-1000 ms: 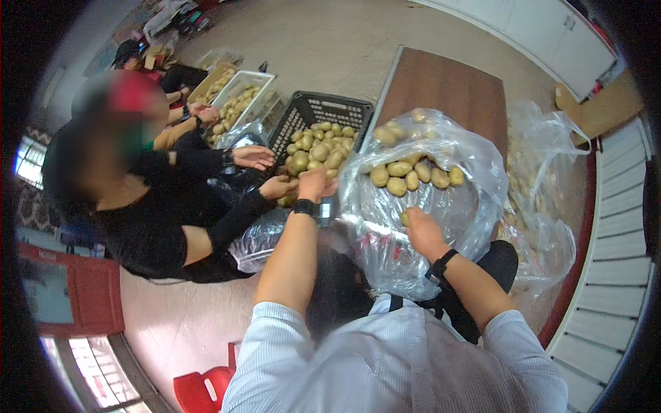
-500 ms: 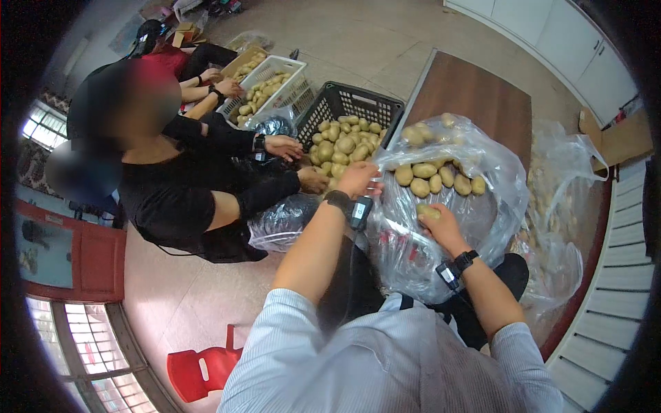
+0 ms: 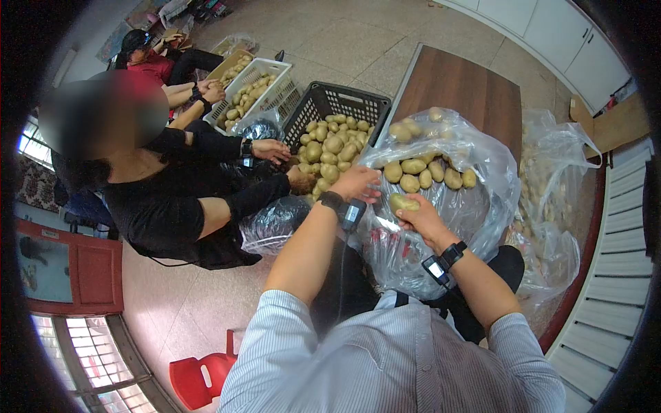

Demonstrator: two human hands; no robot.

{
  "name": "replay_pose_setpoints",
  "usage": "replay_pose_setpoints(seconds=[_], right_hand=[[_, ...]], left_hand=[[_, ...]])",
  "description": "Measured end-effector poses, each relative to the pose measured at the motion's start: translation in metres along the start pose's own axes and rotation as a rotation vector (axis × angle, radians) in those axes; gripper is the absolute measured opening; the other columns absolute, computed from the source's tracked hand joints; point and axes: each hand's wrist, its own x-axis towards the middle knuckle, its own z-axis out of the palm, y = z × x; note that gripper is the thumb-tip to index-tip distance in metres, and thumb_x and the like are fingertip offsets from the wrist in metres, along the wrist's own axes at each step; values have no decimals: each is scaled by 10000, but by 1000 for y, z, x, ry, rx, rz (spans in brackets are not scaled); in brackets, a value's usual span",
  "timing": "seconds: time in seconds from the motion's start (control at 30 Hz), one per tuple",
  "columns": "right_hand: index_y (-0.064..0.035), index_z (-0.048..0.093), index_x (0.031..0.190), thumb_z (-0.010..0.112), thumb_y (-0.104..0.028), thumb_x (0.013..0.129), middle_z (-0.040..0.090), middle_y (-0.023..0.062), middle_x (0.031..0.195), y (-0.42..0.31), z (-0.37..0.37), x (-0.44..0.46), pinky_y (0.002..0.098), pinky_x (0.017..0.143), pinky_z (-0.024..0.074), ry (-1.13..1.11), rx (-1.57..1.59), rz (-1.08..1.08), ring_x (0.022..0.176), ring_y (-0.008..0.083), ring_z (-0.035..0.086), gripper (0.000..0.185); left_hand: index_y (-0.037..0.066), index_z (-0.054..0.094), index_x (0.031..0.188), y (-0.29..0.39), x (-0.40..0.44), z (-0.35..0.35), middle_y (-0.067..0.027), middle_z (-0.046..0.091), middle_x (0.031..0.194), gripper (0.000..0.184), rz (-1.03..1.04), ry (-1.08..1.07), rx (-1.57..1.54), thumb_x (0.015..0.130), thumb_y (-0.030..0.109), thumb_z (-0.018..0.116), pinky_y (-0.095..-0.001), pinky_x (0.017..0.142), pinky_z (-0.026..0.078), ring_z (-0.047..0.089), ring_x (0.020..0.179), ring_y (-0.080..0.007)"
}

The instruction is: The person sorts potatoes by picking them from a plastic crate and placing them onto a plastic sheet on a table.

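Observation:
My right hand (image 3: 423,219) is closed on a potato (image 3: 403,202) over the near part of a clear plastic bag (image 3: 454,237). Inside the bag, several potatoes (image 3: 413,166) lie toward the far side. My left hand (image 3: 357,184) is at the bag's left edge, its fingers pointing right and apart; whether they touch the plastic I cannot tell. Just beyond it stands a black crate (image 3: 382,109) with many potatoes (image 3: 332,145). A co-worker's two hands (image 3: 272,151) are at the crate's left side, close to my left hand.
Behind the bag is a brown board (image 3: 454,79). Another bag of potatoes (image 3: 544,199) lies at the right. White crate (image 3: 287,71) and cardboard box (image 3: 220,69) hold potatoes at the upper left, near other people. A red stool (image 3: 196,378) stands at the lower left.
The potato in my right hand has come up and left toward the bag's potatoes and shows more fully. My left hand has moved from the crate's near edge to the bag's left edge.

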Motion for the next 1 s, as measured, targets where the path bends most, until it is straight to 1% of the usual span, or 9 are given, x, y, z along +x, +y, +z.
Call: replay_pose_setpoints(seconds=[0.1, 0.17, 0.3, 0.37, 0.63, 0.83, 0.9, 0.97, 1.0], right_hand=[[-31, 435, 1243, 655, -22, 813, 605, 89, 910, -2, 1, 2, 232, 566, 530, -21, 10, -25, 666, 136, 625, 483], [-26, 430, 1247, 640, -22, 823, 605, 100, 926, -6, 3, 2, 233, 571, 533, -39, 21, -25, 677, 143, 630, 472], [-15, 425, 1247, 600, -38, 854, 611, 122, 951, -19, 8, -3, 240, 588, 538, -90, 35, -52, 711, 158, 644, 431], [4, 442, 1203, 612, -75, 860, 601, 121, 985, -27, 10, -4, 238, 579, 531, -129, 8, -62, 719, 153, 637, 391], [-9, 520, 1084, 552, -333, 928, 643, 77, 849, -32, 19, -1, 228, 532, 468, -65, -214, -223, 645, 112, 611, 361], [-4, 579, 984, 519, -334, 939, 642, 69, 806, -23, 13, -1, 259, 572, 467, -49, -297, -240, 617, 115, 576, 339], [11, 592, 958, 536, -320, 922, 645, 105, 798, -9, 7, -3, 304, 611, 480, -7, -298, -243, 660, 172, 604, 337], [32, 588, 967, 557, -323, 899, 644, 168, 806, 26, -10, 8, 368, 668, 489, 76, -590, -344, 737, 279, 629, 363], [47, 583, 980, 575, -344, 876, 639, 228, 859, 31, -17, 5, 420, 732, 480, 65, -684, -315, 828, 381, 618, 404]], left_hand=[[14, 483, 1163, 3, -3, 6, -111, 559, 1069, 456, -8, -32, 34, 870, 334, 624, -378, 634, 570, 639, 772, -237], [10, 467, 1212, 4, -8, 9, -154, 568, 1161, 487, -33, -49, 64, 879, 330, 621, -404, 722, 577, 647, 891, -283], [-7, 470, 1225, 1, -11, 15, -156, 578, 1143, 524, -24, -56, 64, 873, 348, 626, -398, 718, 581, 643, 881, -286], [-12, 473, 1229, 0, -12, 16, -160, 576, 1137, 533, -10, -134, 63, 875, 358, 623, -380, 688, 587, 638, 873, -295], [13, 502, 1174, 13, -23, 18, -177, 608, 1035, 438, -43, -365, 53, 900, 341, 596, -353, 591, 580, 669, 760, -290], [35, 503, 1148, 4, -13, 2, -121, 600, 1005, 445, 0, -185, -23, 863, 340, 659, -343, 578, 581, 644, 666, -252], [36, 504, 1152, 9, -17, -4, -111, 604, 964, 431, 0, -144, 1, 888, 356, 623, -324, 537, 558, 637, 647, -237], [42, 502, 1164, 5, -11, -15, -105, 610, 937, 423, 74, -86, -105, 915, 376, 575, -300, 485, 518, 631, 628, -219], [48, 507, 1162, 2, -5, -21, -103, 618, 905, 411, 101, 17, -46, 934, 390, 532, -285, 460, 486, 626, 627, -211]])
